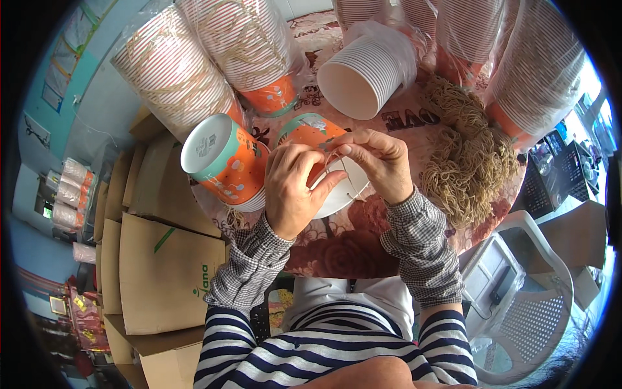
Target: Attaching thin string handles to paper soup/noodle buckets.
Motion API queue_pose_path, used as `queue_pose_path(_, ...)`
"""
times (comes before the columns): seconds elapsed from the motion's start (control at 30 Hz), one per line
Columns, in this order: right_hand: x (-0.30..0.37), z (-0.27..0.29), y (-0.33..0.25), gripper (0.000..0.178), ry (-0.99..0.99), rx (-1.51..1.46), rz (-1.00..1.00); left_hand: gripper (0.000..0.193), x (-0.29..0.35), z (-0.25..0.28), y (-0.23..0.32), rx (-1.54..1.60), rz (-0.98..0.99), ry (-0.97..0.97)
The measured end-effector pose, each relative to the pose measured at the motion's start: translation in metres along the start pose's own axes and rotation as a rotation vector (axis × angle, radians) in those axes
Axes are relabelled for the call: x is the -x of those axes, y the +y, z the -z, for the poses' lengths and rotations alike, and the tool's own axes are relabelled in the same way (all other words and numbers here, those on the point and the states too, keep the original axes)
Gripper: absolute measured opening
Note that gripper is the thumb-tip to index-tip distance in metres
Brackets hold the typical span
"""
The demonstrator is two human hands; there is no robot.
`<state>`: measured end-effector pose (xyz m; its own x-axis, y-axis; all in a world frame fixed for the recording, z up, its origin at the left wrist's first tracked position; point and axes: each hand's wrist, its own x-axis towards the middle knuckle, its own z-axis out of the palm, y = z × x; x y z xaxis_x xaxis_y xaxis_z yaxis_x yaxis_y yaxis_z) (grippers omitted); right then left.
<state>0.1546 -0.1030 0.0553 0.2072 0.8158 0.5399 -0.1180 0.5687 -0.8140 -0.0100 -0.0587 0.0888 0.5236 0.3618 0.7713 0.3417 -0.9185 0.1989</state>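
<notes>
Over an orange and green paper bucket [338, 198] lying on its side, my two hands work close together. Its white inside faces me, and a thin tan cord [345, 170] runs from a hole near its rim up to my fingers. My left hand [289, 185] is closed, pinching the cord between thumb and fingers. The thumb and forefinger of my right hand [381, 161] pinch the same cord a little to the right. Just left of my left hand stands a short stack of upside-down orange buckets [228, 157], with cord ends showing under it.
A loose heap of tan cords [463, 162] lies right on the patterned tablecloth [346, 249]. Behind, a bagged white bucket stack [363, 76] lies tipped; tall wrapped stacks [175, 71] stand at the back. Cardboard boxes [165, 275] are left, a white plastic chair [534, 318] right.
</notes>
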Motion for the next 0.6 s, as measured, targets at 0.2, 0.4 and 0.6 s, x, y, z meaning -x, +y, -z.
queue_pose_path(0.2,0.000,0.001,0.004,0.013,-0.014,0.077,0.035,0.011,0.006,-0.005,-0.006,0.346,0.171,0.011)
queue_pose_path(0.4,0.001,0.001,0.002,0.015,-0.046,0.114,0.004,0.014,0.009,0.004,-0.003,0.788,0.523,-0.058)
queue_pose_path(0.6,0.002,-0.001,0.004,0.014,-0.022,0.163,0.002,0.013,0.010,0.009,-0.012,1.098,0.634,-0.089)
